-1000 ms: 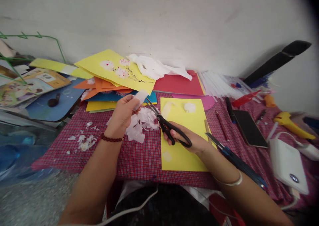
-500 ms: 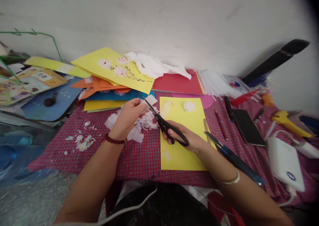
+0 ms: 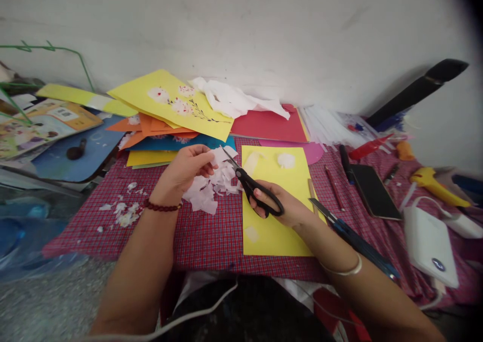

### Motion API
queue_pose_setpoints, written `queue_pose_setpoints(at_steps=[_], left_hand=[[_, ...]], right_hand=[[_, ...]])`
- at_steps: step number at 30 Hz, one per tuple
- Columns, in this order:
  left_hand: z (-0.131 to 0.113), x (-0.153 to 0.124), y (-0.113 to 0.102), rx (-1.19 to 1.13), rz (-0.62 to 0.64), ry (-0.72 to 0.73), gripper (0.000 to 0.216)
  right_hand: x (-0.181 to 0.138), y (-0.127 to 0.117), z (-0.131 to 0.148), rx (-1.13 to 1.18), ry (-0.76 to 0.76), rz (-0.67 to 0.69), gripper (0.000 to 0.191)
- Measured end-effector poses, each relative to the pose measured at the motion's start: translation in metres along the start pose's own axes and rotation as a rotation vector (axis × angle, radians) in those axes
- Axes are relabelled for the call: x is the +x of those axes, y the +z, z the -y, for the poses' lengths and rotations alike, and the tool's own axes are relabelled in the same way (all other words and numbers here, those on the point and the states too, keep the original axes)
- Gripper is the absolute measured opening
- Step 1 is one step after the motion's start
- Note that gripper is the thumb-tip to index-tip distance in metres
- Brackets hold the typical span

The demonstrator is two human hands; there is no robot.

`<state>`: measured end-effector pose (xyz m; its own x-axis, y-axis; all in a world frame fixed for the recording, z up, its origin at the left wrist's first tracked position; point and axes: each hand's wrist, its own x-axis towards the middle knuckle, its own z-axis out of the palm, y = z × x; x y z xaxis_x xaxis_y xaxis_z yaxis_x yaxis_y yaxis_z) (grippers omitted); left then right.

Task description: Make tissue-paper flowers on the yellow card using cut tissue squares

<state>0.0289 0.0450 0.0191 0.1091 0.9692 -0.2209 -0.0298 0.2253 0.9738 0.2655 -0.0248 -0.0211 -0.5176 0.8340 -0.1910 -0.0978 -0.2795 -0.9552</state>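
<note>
My left hand (image 3: 192,167) pinches a small piece of white tissue paper (image 3: 222,155) between thumb and fingers. Black-handled scissors (image 3: 249,183) are in my right hand (image 3: 277,203), their blades pointing up and left at the held piece. Beneath and beside the left hand lies a loose heap of torn white tissue pieces (image 3: 204,196). Under the right hand rests a sheet of yellow paper (image 3: 279,241). A round white tuft (image 3: 286,161) sits near its top, and a pale scrap (image 3: 251,234) near its lower left.
Tiny white scraps (image 3: 126,214) are scattered on the checked cloth (image 3: 211,241) at left. Behind stand stacked coloured papers with a yellow flower picture (image 3: 169,103) and crumpled tissue (image 3: 237,100). Rightward lie a utility knife (image 3: 354,241), pencil (image 3: 334,188), black notebook (image 3: 375,191), yellow glue gun (image 3: 437,186) and white power bank (image 3: 430,246).
My left hand has shifted slightly left and turned, its grip on the tissue piece kept. The scissors in my right hand have moved a little, with the blades now closer together.
</note>
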Motion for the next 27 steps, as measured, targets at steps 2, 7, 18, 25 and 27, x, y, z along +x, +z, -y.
queue_pose_setpoints(at_steps=[2,7,18,25,27], left_hand=[[0.0,0.0,0.0,0.029,-0.007,0.024,0.017],[-0.002,0.003,-0.001,-0.148,-0.247,0.147,0.015],[0.0,0.004,0.004,-0.163,-0.216,0.132,0.017],[0.011,0.006,0.012,-0.032,-0.103,0.102,0.014],[0.013,0.006,0.014,-0.031,-0.091,0.099,0.014]], right_hand=[[0.0,0.0,0.001,-0.01,-0.012,0.025,0.045],[-0.003,-0.002,0.0,-0.028,-0.074,0.09,0.05],[-0.005,-0.006,0.001,-0.061,-0.049,0.165,0.052],[-0.006,0.001,0.007,-0.116,-0.035,0.122,0.049],[-0.006,0.002,0.007,-0.125,-0.038,0.1,0.049]])
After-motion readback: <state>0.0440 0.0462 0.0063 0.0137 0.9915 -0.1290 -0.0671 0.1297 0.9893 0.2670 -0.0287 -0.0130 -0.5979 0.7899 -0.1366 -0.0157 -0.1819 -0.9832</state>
